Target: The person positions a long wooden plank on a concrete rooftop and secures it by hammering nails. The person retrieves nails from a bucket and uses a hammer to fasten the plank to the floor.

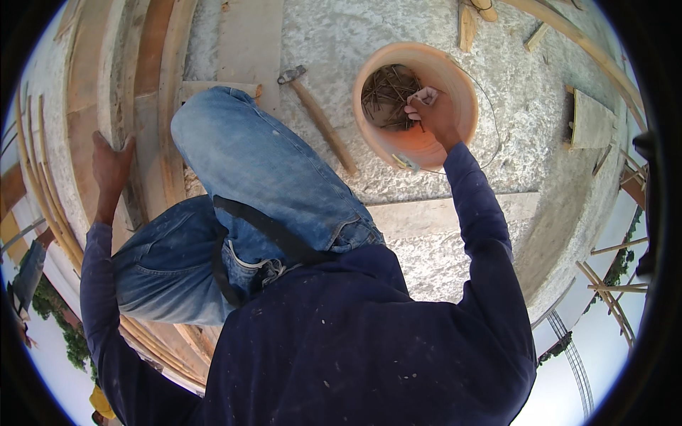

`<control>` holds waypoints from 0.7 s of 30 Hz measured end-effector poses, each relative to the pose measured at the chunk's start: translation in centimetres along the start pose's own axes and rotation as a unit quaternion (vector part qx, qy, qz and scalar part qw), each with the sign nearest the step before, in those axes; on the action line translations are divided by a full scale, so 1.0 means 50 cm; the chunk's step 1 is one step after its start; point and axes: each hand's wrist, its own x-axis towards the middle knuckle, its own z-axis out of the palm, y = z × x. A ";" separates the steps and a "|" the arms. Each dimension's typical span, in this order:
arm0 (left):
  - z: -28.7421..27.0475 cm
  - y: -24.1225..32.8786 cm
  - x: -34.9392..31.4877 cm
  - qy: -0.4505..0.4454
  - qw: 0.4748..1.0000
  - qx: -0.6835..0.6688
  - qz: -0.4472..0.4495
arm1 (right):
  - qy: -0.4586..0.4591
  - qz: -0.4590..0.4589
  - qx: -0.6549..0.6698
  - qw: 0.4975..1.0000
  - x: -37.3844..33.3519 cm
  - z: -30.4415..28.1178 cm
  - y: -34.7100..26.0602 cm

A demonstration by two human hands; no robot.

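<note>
The right hand [430,110] is seen reaching down into an orange bucket [455,85], its fingers pinched together on a nail or two drawn from the heap of nails [383,92] at the bottom. The bucket stands upright on a rough concrete slab [426,234], its round mouth open toward the camera; the heap fills the left part of its floor, the nails lying crosswise in no single direction. A thin wire handle [490,121] is looped out from the bucket's right side.

Just left of the bucket a hammer [320,121] lies flat on the slab — its long axis runs diagonally, head toward the upper left, wooden handle toward the lower right, the handle's end close to the bucket's base but apart from it.

The left hand [110,167] is laid flat, fingers spread, on the timber formwork [145,106] along the left edge of the slab. Beyond those boards the surface drops away — trees and ground are seen far below. The slab's right side also ends in an edge, with wooden poles past it.

Open concrete is left between the bent knee in blue jeans [241,156] and the bucket, occupied only by the hammer.
</note>
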 end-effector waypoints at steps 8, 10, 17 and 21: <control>0.005 -0.012 0.007 -0.007 1.000 -0.012 0.003 | -0.001 0.065 0.116 0.991 0.009 0.041 0.032; 0.008 -0.018 0.008 0.004 1.000 -0.014 0.019 | 0.008 -0.001 0.230 0.973 0.016 0.038 0.028; 0.004 -0.011 0.005 -0.006 1.000 -0.024 0.009 | 0.053 -0.025 -0.065 0.996 -0.017 -0.050 -0.013; 0.000 -0.008 0.003 -0.002 1.000 -0.019 0.009 | 0.078 -0.053 -0.324 0.941 -0.025 -0.042 0.004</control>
